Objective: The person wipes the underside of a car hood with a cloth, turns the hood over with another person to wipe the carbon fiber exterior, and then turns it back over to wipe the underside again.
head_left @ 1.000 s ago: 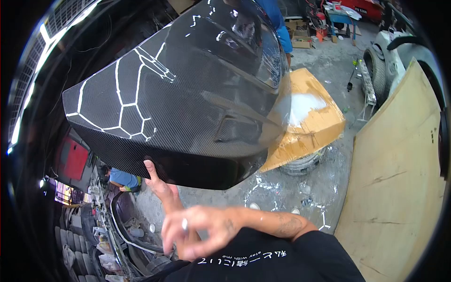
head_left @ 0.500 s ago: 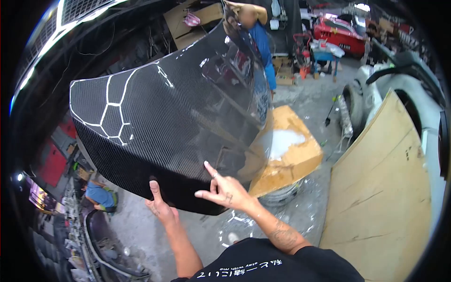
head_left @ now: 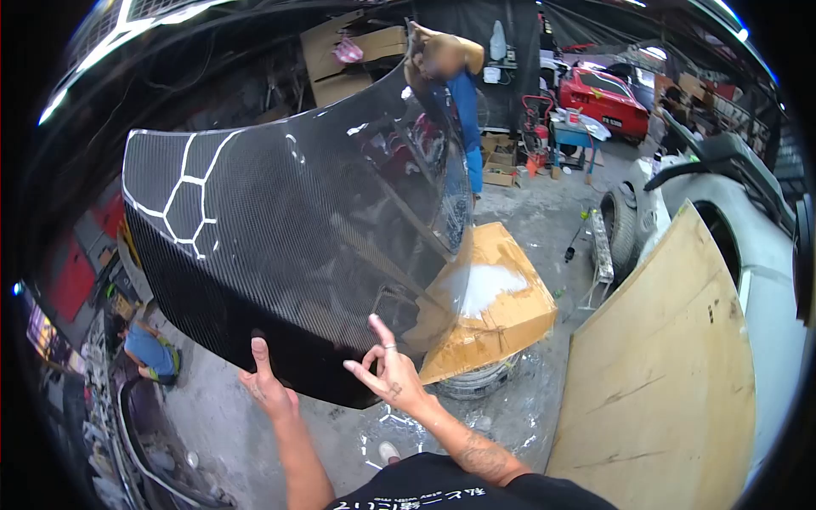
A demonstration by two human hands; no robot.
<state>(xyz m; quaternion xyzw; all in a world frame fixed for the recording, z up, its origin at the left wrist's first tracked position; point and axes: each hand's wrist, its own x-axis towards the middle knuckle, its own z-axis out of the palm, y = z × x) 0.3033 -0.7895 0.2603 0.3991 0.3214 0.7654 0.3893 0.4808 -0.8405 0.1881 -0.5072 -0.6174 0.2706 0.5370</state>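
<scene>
A large glossy black carbon-fibre panel point(head_left: 280, 204) is held up and tilted, with white light reflections across it. My left hand point(head_left: 272, 387) grips its lower edge, thumb on the front face and fingers hidden behind. My right hand point(head_left: 389, 374) is at the panel's lower right, index finger extended to the surface and thumb apart, holding nothing. At the far top corner, a co-worker point(head_left: 463, 93) in blue has raised hands at the panel's edge.
A brown cardboard-covered box point(head_left: 510, 314) with a white patch stands behind the panel. To the right are a wooden board point(head_left: 663, 365) and a pale car body point(head_left: 773, 314). Another person point(head_left: 151, 350) crouches at left; a red car point(head_left: 603, 102) is farther back.
The panel and both my hands appear slightly lower and further left in view, as does the background. My right index finger remains extended at the panel.
</scene>
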